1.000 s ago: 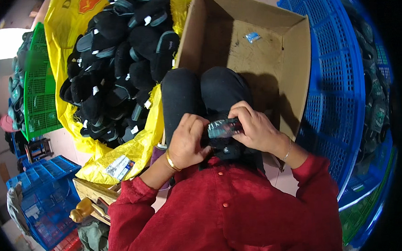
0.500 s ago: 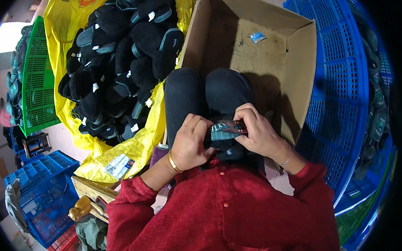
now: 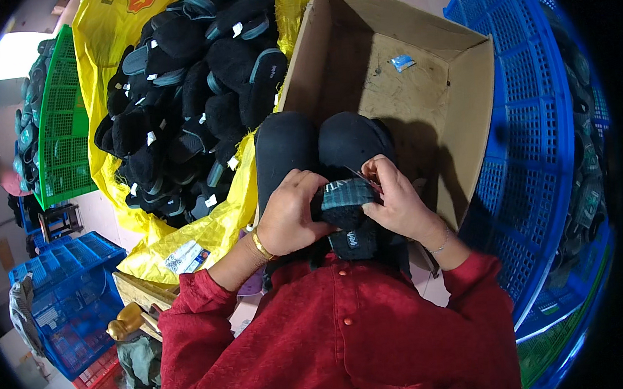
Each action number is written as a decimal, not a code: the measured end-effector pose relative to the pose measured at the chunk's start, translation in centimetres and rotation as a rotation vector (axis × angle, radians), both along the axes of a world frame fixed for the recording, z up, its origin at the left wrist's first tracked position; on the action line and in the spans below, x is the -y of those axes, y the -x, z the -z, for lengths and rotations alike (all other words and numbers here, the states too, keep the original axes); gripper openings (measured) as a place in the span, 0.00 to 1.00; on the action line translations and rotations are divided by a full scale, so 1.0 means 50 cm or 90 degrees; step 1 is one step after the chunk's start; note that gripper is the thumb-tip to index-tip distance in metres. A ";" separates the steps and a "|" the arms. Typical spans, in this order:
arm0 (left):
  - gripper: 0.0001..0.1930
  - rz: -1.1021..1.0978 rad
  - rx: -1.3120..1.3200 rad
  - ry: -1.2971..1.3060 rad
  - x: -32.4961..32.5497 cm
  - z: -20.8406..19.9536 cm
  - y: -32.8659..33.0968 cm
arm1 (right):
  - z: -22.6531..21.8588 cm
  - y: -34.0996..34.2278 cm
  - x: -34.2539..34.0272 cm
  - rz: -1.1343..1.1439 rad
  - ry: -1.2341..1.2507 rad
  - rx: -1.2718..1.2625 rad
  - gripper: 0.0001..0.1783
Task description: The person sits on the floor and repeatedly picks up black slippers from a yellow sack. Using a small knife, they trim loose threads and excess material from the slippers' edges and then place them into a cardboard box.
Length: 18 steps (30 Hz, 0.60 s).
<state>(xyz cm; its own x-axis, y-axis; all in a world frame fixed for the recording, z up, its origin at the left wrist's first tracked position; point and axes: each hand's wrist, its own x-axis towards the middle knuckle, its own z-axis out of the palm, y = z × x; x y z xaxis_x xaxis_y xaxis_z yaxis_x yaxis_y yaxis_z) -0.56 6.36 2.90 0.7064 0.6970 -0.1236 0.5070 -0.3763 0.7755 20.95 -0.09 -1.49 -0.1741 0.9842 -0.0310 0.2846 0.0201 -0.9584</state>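
Over my lap, my left hand (image 3: 294, 208) is wrapped round the near end of a black fuzzy slipper (image 3: 345, 196) with a ribbed grey-teal sole edge. My right hand (image 3: 398, 200) is closed at the slipper's right end, thumb against it. A thin, narrow thing (image 3: 358, 173) sticks out from its pinched fingers; I cannot make out what it is. Just below, a black piece with a small label (image 3: 353, 241) rests against my lap; whether it belongs to the same slipper is unclear.
At the far left, a yellow sack (image 3: 187, 247) is heaped with black slippers (image 3: 230, 61). An open cardboard box (image 3: 473, 115) holding a small blue packet (image 3: 402, 63) stands beyond my knees. Blue crates (image 3: 525, 113) rise on the right; a green crate (image 3: 61, 130) and blue crate (image 3: 67, 299) stand left.
The slipper has turned in my hands, so more of its ribbed edge and black pile shows. My right hand has shifted up slightly, and the labelled black piece below has come into fuller view.
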 end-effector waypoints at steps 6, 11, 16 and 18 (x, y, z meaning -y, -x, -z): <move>0.24 -0.053 -0.041 0.048 -0.015 0.002 -0.017 | 0.012 0.027 -0.008 0.086 -0.075 0.032 0.24; 0.20 -0.066 -0.039 -0.014 -0.030 -0.005 -0.026 | 0.021 0.052 -0.010 0.174 -0.132 0.060 0.23; 0.20 -0.146 -0.018 -0.125 -0.004 0.007 -0.037 | 0.038 0.090 -0.002 0.328 -0.145 0.004 0.20; 0.20 -0.181 0.015 -0.140 0.014 0.015 -0.042 | 0.046 0.100 0.008 0.369 -0.127 0.015 0.19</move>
